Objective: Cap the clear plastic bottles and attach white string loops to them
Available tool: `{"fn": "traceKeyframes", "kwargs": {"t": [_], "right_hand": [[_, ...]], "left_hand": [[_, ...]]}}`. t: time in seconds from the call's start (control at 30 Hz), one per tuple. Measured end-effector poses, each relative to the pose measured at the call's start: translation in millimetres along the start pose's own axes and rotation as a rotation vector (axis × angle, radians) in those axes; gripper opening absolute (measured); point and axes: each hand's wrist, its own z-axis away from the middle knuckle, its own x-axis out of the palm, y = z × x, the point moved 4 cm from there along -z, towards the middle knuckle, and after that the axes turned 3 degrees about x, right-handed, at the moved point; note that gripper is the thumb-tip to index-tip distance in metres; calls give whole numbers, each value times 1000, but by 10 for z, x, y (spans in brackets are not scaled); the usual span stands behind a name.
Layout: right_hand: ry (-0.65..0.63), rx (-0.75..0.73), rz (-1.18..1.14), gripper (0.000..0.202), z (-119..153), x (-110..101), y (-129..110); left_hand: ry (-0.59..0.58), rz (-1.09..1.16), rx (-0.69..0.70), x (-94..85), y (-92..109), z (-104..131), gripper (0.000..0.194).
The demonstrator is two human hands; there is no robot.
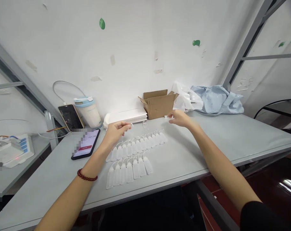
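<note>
Near the stack of white sheets, my left hand (pixel 116 132) is closed in a pinch, with a small white piece (pixel 132 125) showing at its fingertips. My right hand (pixel 179 118) is in front of the cardboard box, fingers bent together around another small white piece (pixel 166 116). Both pieces are too small to name. On the table between my arms lie two rows of flat, translucent white pouch-shaped pieces with thin loops: a back row (pixel 137 146) and a shorter front row (pixel 129 171). Neither hand touches these rows.
Behind stand an open cardboard box (pixel 160 105), a stack of white sheets (pixel 128 116), a white plastic bag (pixel 187 98) and light blue cloth (pixel 216 99). At left are a lit phone (pixel 87 144), a second phone (pixel 70 117) and a lidded cup (pixel 89 112). The grey table's (pixel 184 160) front edge runs below.
</note>
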Motion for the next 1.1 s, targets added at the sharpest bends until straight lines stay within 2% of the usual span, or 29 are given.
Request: {"fn": "traceKeyframes", "kwargs": {"t": [0.07,0.13,0.23,0.3,0.53,0.77,0.93,1.03,1.1], "right_hand": [[59,-149,-177,19,89,-23,-340],[55,-297,-334,19,200,20,-669],[55,-518,-368,16,365,145,-1046],[71,-586,-355,15,433,231,-1166],[210,-668,-214,10,478,342,-1213],[220,-694,-227,16,501,341,-1216],[237,-672,-241,20,526,339,-1217],[255,-642,-243,18,535,332,-1232],[253,-641,-242,17,541,333,-1248]], "left_hand": [[-39,-9,-10,51,25,40,24],[-84,-26,-8,107,53,82,23],[-143,-50,-4,189,80,139,21],[-176,-64,-2,232,91,170,20],[-210,-110,53,283,104,204,25],[-202,-237,236,300,120,222,23],[-148,-384,364,299,146,243,19],[-149,-333,326,283,111,223,21],[-191,-234,255,272,81,199,24]]}}
